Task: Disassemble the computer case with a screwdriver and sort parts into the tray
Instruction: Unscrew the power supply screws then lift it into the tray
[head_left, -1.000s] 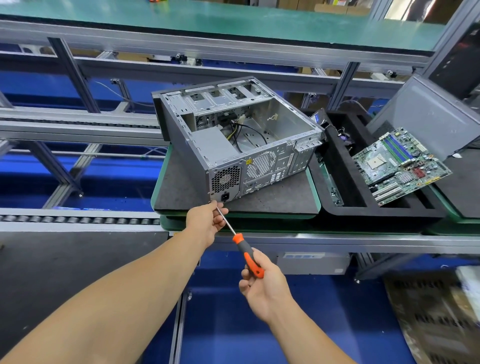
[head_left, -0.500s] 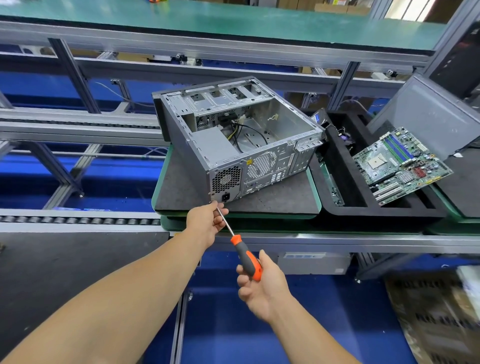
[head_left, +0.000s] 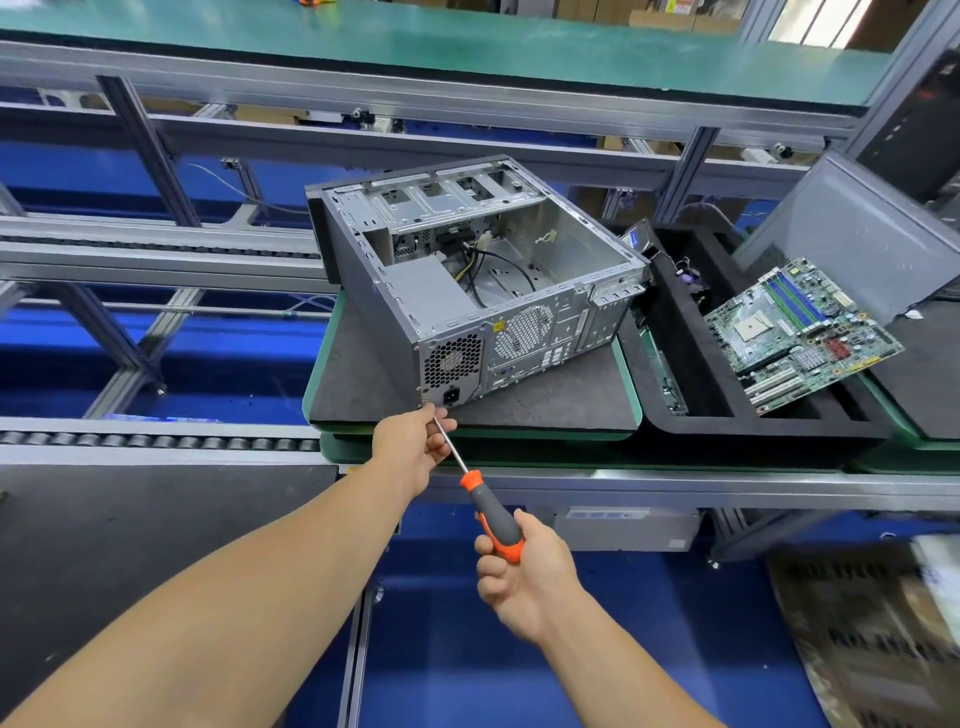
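An open grey computer case (head_left: 483, 291) lies on its side on a dark mat, rear panel toward me, with its power supply and loose cables inside. My right hand (head_left: 524, 577) grips the orange and grey handle of a screwdriver (head_left: 491, 519). The shaft runs up and left to the case's lower rear corner beside the power socket. My left hand (head_left: 410, 441) pinches the shaft near its tip, right at that corner. A black foam tray (head_left: 691, 364) stands to the right of the case, and a green motherboard (head_left: 800, 332) lies tilted across it.
The mat (head_left: 545, 405) sits on a green-edged pallet on a metal conveyor frame. A grey side panel (head_left: 862, 234) leans behind the tray. A roller track (head_left: 156, 441) runs to the left. A cardboard piece (head_left: 872, 639) lies on the blue floor at lower right.
My right hand has turned a little on the screwdriver handle. The left hand stays pinched on the shaft at the case corner. The case has not moved.
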